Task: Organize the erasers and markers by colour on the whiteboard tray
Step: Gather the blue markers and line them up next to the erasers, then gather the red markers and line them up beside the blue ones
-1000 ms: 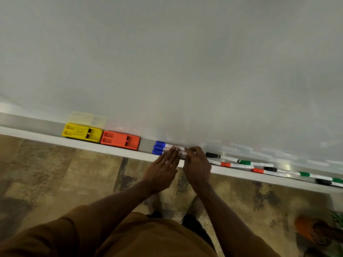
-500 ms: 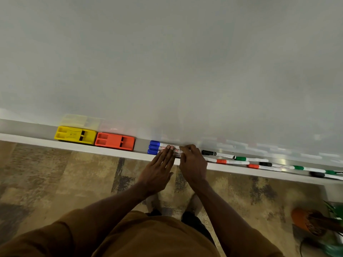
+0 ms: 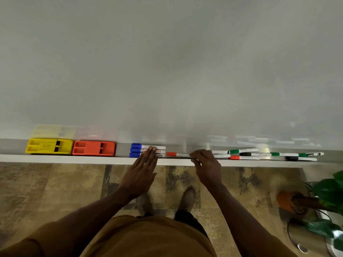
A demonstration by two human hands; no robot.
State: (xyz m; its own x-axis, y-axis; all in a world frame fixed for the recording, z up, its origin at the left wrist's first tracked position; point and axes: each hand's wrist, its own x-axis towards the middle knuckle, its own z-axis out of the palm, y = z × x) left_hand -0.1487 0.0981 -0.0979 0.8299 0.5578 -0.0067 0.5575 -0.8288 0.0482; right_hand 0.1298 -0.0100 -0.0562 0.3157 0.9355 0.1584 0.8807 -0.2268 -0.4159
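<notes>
On the whiteboard tray (image 3: 55,158) a yellow eraser (image 3: 49,145) and a red eraser (image 3: 93,148) lie side by side at the left. Three blue-capped markers (image 3: 141,150) lie stacked to their right, and my left hand (image 3: 143,167) rests flat with its fingertips on them. My right hand (image 3: 206,165) pinches a red-capped marker (image 3: 177,154) that lies on the tray just right of the blue ones. Further right lie mixed markers: green (image 3: 241,150), another red (image 3: 243,157) and black (image 3: 300,158).
The whiteboard (image 3: 167,62) rises straight behind the tray. Below is patterned carpet with my two shoes. A potted plant (image 3: 304,203) in an orange pot stands on the floor at the lower right.
My right hand has moved right, away from the blue markers, and closed on a red-capped marker. My left hand stays on the blue markers. The camera view shifted slightly right.
</notes>
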